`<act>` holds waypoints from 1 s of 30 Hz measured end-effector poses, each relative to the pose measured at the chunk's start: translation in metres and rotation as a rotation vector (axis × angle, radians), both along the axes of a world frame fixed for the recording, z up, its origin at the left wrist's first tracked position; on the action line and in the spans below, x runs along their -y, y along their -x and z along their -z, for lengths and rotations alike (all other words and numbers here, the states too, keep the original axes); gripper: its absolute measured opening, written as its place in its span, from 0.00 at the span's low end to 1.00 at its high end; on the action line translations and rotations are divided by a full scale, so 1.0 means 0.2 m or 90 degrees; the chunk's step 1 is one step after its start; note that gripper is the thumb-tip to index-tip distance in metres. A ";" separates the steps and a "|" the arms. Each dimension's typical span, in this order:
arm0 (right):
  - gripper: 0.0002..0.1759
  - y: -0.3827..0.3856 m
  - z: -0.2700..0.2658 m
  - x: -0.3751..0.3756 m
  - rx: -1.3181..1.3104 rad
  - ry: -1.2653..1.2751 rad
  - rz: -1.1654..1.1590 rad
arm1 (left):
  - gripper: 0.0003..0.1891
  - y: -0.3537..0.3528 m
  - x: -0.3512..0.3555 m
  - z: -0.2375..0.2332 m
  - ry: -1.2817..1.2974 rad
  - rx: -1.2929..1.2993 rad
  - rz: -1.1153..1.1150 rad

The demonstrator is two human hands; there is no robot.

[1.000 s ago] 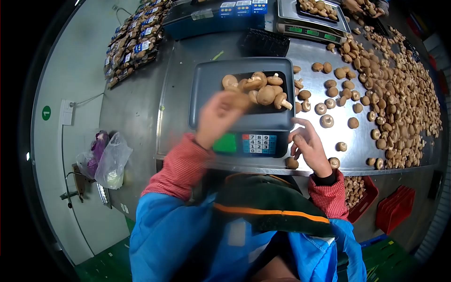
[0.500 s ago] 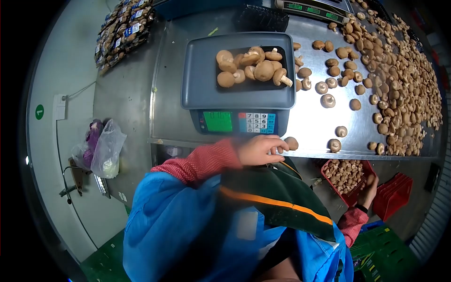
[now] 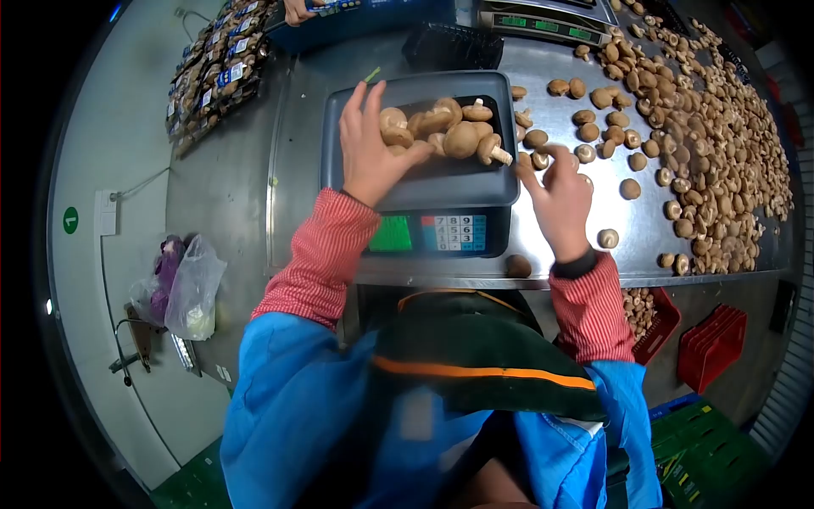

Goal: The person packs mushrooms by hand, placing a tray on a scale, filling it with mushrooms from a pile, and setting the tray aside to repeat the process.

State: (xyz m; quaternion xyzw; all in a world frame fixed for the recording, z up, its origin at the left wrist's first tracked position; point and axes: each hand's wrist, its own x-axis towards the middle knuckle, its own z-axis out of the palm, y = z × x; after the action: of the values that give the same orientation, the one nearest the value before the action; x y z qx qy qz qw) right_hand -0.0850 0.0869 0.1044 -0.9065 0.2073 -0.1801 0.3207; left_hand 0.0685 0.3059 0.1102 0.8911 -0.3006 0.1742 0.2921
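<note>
Several brown shiitake mushrooms (image 3: 462,140) lie in a black punnet (image 3: 502,110) on the grey pan (image 3: 432,196) of a scale (image 3: 500,229) with a lit green display. My left hand (image 3: 370,153) is over the pan's left side, fingers spread, its thumb in front of the mushrooms at that end. Just off the pan's right edge, my right hand (image 3: 563,202) is over loose mushrooms on the steel table, its fingers bent and thumb apart. One mushroom (image 3: 540,159) shows between its thumb and forefinger, apparently on the table. A single mushroom (image 3: 518,266) sits by the front edge.
A large heap of mushrooms (image 3: 712,170) covers the table's right side. Behind are a black tray (image 3: 454,47), a second scale (image 3: 547,25) and another person's hand (image 3: 298,10). Packed mushrooms (image 3: 222,72) are stacked at left. Red baskets (image 3: 710,348) stand below at right.
My left hand has risen from the table's front edge to the pan. My right hand has left the red basket of mushrooms below and come up beside the scale. Another person's hand has appeared.
</note>
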 end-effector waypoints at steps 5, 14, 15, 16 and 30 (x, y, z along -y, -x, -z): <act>0.26 -0.28 -0.01 -0.13 -0.074 0.181 -0.093 | 0.49 -0.10 0.00 0.18 -0.102 -0.085 0.075; 0.22 -0.21 0.03 0.14 -0.005 -0.385 -0.133 | 0.44 -0.14 -0.03 0.17 0.101 -0.177 0.086; 0.22 -0.20 -0.01 0.16 0.013 -0.479 -0.123 | 0.44 -0.14 -0.03 0.15 0.171 -0.205 0.073; 0.22 -0.20 -0.03 0.19 -0.005 -0.486 -0.136 | 0.41 -0.14 -0.02 0.12 0.171 -0.163 0.041; 0.14 -0.39 0.02 -0.07 0.118 0.057 -0.210 | 0.28 -0.20 -0.04 0.18 0.478 -0.311 -0.031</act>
State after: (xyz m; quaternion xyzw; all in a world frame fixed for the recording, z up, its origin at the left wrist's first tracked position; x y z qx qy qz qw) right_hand -0.0070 0.1012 0.1009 -0.9211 0.0175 -0.2165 0.3232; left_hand 0.1084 0.3146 0.0740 0.7454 -0.1175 0.0624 0.6532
